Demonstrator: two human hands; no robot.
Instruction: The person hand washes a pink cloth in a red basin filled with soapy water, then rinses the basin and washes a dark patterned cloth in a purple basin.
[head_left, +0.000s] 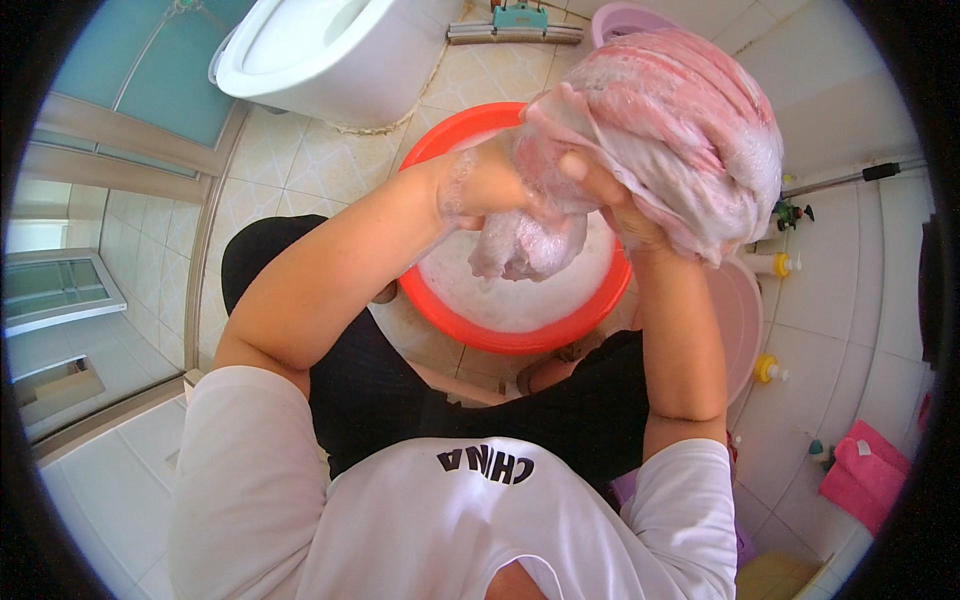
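Observation:
A bulky bundle of wet pink cloth (667, 127), coated in white suds, is held up over the right side of a red-orange basin (510, 341). My left hand (495, 180) grips a bunched part of it, with foam around the wrist; most of its fingers are hidden. From below and to the right, my right hand (619, 199) clasps the cloth, its thumb lying across a fold. A sudsy end of the cloth hangs beneath my left hand. White foam (480, 307) covers the water in the basin, which stands on the tiled floor between my knees.
A white toilet (337, 75) stands at the far left, and a squeeze mop head (517, 26) lies beyond the basin. At right are a pale pink basin (739, 330), pump bottles with yellow collars (784, 265) and a pink towel (862, 472). Glass doors (180, 67) line the left.

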